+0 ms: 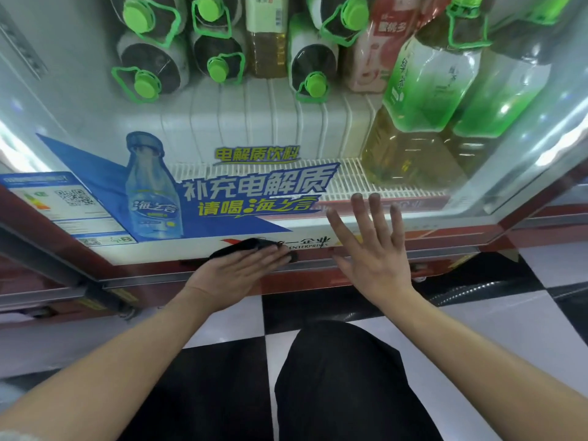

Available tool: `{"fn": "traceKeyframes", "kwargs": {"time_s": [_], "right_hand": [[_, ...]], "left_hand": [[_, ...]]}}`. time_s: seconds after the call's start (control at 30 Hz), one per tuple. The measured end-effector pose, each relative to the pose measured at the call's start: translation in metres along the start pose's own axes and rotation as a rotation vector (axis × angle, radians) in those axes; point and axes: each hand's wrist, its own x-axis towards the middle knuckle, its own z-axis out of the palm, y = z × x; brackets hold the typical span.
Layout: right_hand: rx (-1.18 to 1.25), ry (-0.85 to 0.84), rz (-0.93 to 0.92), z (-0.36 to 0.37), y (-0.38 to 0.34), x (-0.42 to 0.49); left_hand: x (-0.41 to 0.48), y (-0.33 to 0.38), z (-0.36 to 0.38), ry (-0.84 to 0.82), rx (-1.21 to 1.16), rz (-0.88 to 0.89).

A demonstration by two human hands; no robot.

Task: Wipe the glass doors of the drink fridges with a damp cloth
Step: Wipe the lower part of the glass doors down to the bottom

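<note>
The glass door (pixel 95 122) of a drink fridge fills the upper view, with a blue bottle advert stuck across its lower part. My left hand (pixel 235 272) lies flat on a dark cloth (pixel 251 245), pressing it against the bottom strip of the door, below the advert. My right hand (pixel 372 249) rests flat on the door just to the right, fingers spread, holding nothing. The cloth is mostly hidden under my left palm and fingers.
Behind the glass stand large bottles with green caps (pixel 143 17) and green tea bottles (pixel 423 87) on a white wire shelf (pixel 346 183). A red base frame (pixel 318 281) runs under the door. A black and white tiled floor (pixel 496 316) and my dark-trousered knee (pixel 337 377) lie below.
</note>
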Motion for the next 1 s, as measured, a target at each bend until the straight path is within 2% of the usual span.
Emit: {"fn": "traceKeyframes", "kwargs": {"time_s": [0.1,0.17,0.4,0.53,0.67,0.83,1.0], "right_hand": [[0.041,0.004,0.015,-0.007,0.006,-0.007],[0.061,-0.009,0.047,-0.009,0.012,-0.016],[0.075,-0.060,0.125,-0.013,0.034,-0.024],[0.079,-0.099,0.171,-0.011,0.041,-0.026],[0.096,-0.121,0.177,-0.006,0.038,-0.026],[0.087,-0.112,0.176,-0.005,0.038,-0.028],[0.081,-0.126,0.152,-0.005,0.043,-0.027]], "left_hand": [[0.000,-0.017,-0.007,-0.025,-0.065,0.094],[0.006,-0.025,-0.015,-0.024,-0.102,0.077],[0.093,-0.015,-0.052,0.296,-0.167,-0.327],[0.114,0.002,-0.047,0.329,-0.105,-0.408],[0.108,0.009,-0.036,0.263,-0.054,-0.295],[0.079,0.025,-0.016,0.026,-0.069,-0.022],[0.052,0.028,-0.006,-0.095,-0.165,0.087]]}}
